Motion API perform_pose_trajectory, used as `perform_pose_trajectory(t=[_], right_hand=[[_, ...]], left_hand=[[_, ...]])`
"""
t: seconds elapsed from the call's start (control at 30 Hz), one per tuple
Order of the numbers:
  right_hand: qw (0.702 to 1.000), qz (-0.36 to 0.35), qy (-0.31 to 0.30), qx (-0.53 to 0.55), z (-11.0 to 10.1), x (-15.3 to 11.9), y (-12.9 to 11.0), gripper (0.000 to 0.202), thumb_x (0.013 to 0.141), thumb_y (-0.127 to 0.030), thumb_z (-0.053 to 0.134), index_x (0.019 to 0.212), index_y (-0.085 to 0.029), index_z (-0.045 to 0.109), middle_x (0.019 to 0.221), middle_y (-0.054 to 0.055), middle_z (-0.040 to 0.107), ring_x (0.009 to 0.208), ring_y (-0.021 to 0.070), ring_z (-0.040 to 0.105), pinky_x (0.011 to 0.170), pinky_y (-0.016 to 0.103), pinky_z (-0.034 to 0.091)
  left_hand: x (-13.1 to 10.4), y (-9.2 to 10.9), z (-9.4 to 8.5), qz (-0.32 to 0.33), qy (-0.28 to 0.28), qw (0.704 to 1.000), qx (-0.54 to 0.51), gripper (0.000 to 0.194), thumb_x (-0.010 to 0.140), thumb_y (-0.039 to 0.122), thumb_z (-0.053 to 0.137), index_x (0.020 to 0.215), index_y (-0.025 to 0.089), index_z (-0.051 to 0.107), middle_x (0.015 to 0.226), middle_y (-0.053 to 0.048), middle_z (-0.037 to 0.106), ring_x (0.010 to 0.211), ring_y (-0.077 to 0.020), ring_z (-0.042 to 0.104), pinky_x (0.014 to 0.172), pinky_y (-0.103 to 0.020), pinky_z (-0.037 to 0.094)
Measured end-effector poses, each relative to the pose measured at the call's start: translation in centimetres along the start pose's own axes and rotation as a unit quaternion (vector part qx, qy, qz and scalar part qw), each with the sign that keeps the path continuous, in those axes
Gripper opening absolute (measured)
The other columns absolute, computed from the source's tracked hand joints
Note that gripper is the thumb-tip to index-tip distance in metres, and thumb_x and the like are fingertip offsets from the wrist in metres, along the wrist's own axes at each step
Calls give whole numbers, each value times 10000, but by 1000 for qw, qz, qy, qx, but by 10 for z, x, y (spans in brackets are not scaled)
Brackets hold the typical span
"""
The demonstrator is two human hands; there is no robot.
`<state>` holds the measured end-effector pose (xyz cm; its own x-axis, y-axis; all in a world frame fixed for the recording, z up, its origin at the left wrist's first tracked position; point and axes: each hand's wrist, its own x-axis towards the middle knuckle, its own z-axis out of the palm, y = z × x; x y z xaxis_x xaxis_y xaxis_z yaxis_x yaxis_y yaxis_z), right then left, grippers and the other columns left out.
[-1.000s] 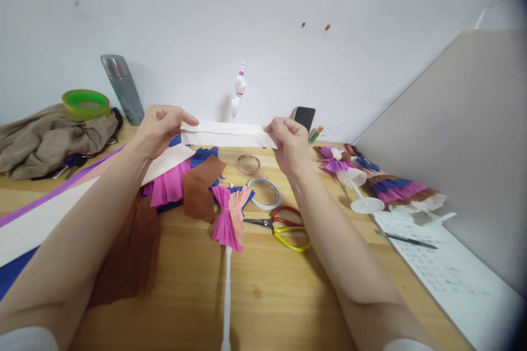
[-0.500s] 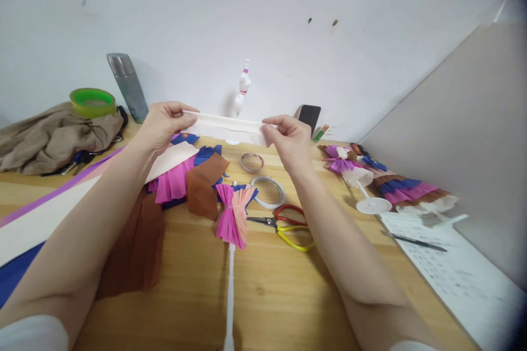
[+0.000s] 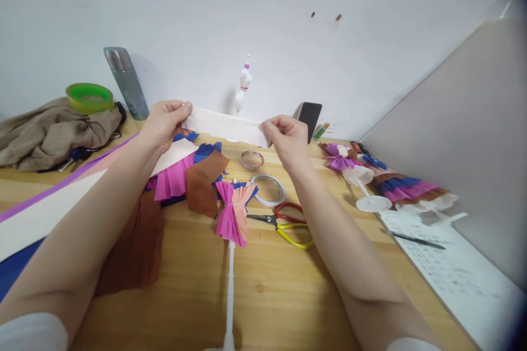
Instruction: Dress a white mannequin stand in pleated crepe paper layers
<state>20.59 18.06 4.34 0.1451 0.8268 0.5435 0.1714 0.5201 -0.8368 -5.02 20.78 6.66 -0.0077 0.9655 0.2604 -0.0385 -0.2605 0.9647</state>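
Observation:
A white paper strip (image 3: 226, 125) is stretched between my hands above the back of the table. My left hand (image 3: 164, 123) pinches its left end, and my right hand (image 3: 288, 137) pinches its right end. Below it, a pink and peach pleated paper bow (image 3: 235, 211) sits on a white stand (image 3: 230, 296). Scissors (image 3: 284, 223) with red and yellow handles lie right of the bow, near a white tape roll (image 3: 267, 190) and a smaller clear roll (image 3: 252, 160). Brown paper (image 3: 203, 181) and pink pleated paper (image 3: 171, 181) lie to the left.
A bottle (image 3: 127, 82), green tape roll (image 3: 89, 98) and brown cloth (image 3: 61, 131) are at the back left. A phone (image 3: 310, 120) leans against the wall. On the right are layered pleated paper (image 3: 411, 189), a white stand base (image 3: 373, 204) and a pen (image 3: 418, 240) on a written sheet (image 3: 453, 269).
The strip's face has turned more toward me, and its folded upper edge is less visible. My left thumb has moved up to the strip's top corner. The view has shifted slightly.

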Motion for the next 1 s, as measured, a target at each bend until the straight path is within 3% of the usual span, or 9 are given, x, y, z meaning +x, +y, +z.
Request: perform_pose_trajectory(t=[0.23,0.3,0.37,0.4,0.47,0.53,0.6,0.77,1.0], right_hand=[[1000,-9,1,-9,1,-2,-1,166,742,-284,678,607,-197,637,475,-44,546,430,102,466,440,243,362],[1000,-10,3,-8,1,-3,-1,167,744,-287,674,611,-195,631,481,-41,547,433,103,472,443,245,373],[1000,-11,0,-12,2,-3,-2,168,745,-291,668,616,-192,625,484,-41,544,435,102,475,446,245,378],[1000,-12,-3,-17,2,-3,-3,168,746,-288,663,617,-190,622,484,-43,542,435,100,475,447,243,378],[999,-14,-7,-29,2,-3,-6,162,747,-276,650,618,-186,614,487,-45,540,440,96,476,451,238,378],[999,-17,-11,-38,2,-4,-9,152,746,-264,640,620,-184,609,496,-44,540,453,95,480,458,234,382],[999,-22,-15,-44,2,-4,-12,149,746,-260,635,622,-182,606,507,-42,542,470,95,480,466,231,383],[997,-41,-28,-61,1,-5,-13,146,745,-261,635,627,-179,610,524,-38,540,492,92,468,485,228,373],[996,-48,-39,-68,0,-4,-9,154,767,-276,633,650,-176,622,525,-30,544,483,99,467,476,236,358]], left_hand=[[6,-10,0,2,25,998,59,511,901,597,544,703,136,641,492,-34,537,445,-137,540,448,-235,429],[5,-9,-1,18,23,997,66,553,881,652,525,837,128,695,625,-74,627,597,-195,635,541,-288,506],[2,-6,-2,76,1,990,117,550,838,648,586,1012,146,724,926,-124,730,892,-261,690,756,-367,563],[0,-5,-3,124,-16,978,167,551,803,630,640,1095,169,721,1113,-132,726,1062,-287,661,895,-409,539],[-3,-2,-4,238,-58,926,287,597,733,588,732,1191,207,706,1349,-120,648,1290,-310,543,1103,-452,404],[-5,0,-3,302,-101,876,363,619,703,562,767,1206,205,711,1346,-120,657,1321,-310,522,1157,-448,340],[-8,0,-1,286,-122,875,371,587,708,529,767,1187,192,727,1242,-115,713,1217,-291,607,1110,-418,400],[-15,8,3,169,-116,914,349,454,689,415,771,1072,171,778,1103,-94,768,1053,-257,680,985,-345,481],[-17,16,3,144,-118,920,344,344,667,357,746,942,157,795,973,-70,788,932,-230,696,867,-293,507]])
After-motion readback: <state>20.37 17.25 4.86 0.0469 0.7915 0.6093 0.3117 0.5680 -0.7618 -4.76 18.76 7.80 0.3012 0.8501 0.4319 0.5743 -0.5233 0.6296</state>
